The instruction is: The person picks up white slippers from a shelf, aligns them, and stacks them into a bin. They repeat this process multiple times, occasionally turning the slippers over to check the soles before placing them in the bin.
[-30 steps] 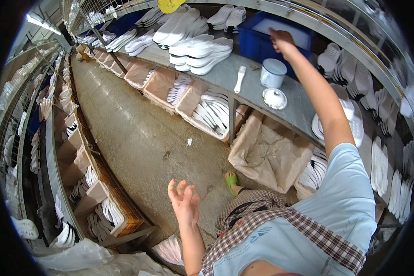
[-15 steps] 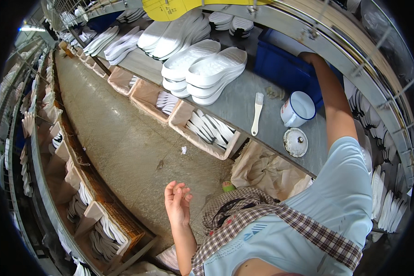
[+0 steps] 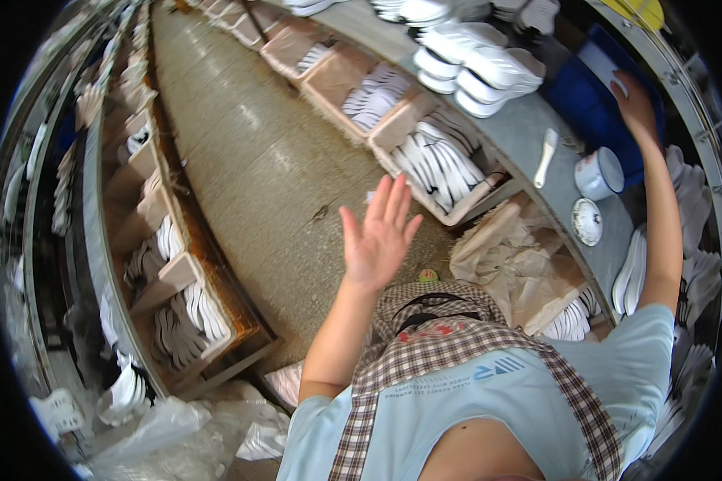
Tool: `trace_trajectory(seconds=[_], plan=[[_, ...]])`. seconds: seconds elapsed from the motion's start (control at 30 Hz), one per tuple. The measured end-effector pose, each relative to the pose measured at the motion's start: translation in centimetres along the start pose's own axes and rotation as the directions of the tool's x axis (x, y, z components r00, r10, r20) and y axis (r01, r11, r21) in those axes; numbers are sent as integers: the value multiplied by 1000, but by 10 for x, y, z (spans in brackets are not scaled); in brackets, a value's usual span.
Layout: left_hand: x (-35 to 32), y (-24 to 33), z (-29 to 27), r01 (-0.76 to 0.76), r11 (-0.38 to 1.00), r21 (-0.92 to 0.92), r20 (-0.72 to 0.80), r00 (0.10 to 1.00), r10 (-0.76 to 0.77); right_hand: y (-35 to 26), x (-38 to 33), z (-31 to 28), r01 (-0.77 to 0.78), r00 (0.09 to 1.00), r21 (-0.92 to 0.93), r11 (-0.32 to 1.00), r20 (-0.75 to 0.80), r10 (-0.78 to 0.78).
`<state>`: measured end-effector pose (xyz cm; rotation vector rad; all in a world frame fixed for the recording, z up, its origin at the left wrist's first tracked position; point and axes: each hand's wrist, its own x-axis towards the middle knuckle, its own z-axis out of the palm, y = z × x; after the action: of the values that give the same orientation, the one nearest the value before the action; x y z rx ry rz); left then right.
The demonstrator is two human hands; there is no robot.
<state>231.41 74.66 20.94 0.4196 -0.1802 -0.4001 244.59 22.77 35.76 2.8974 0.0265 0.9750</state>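
Observation:
My left hand (image 3: 379, 240) is raised over the aisle with its fingers spread, holding nothing. My right hand (image 3: 637, 106) is at the blue bin (image 3: 571, 90) on the grey counter (image 3: 565, 210). A small white edge shows at its curled fingers; blur hides what it is. Next to the bin stands a white enamel mug (image 3: 590, 175) with a blue rim. Its white lid (image 3: 586, 223) lies closer to me. Left of the mug is a white-handled brush (image 3: 545, 159). Stacked white shoe soles (image 3: 497, 72) sit farther left along the counter.
Pinkish bins (image 3: 377, 143) of soles line the space below the counter. A cloth-lined bin (image 3: 501, 260) is near my apron. Across the concrete aisle (image 3: 245, 152) runs another rack of bins (image 3: 186, 268). Clear plastic bags (image 3: 156, 437) lie at the lower left.
My left hand has risen and its fingers have spread. My right hand has come up out of the blue bin into sight. The view has swung, moving the counter toward the upper right.

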Motion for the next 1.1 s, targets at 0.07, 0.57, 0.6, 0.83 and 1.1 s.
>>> trace_trajectory(seconds=[0.07,0.57,0.6,0.83,1.1], plan=[[-12,12,0,-11,997,-75,34,999,14,-118,-44,-14,107,992,462,880,13,-127],[-70,111,-3,-32,862,505,-571,737,362,-594,-166,-59,-477,727,859,189,506,-464],[-78,111,-2,1,865,501,-568,754,329,-596,-161,-61,-574,664,810,125,548,-508],[-90,117,-30,14,757,653,-522,733,436,-607,-167,-56,-951,275,304,-57,749,-602],[-96,107,-38,-273,492,827,-120,768,629,-611,-172,13,-836,540,293,-463,586,-604]])
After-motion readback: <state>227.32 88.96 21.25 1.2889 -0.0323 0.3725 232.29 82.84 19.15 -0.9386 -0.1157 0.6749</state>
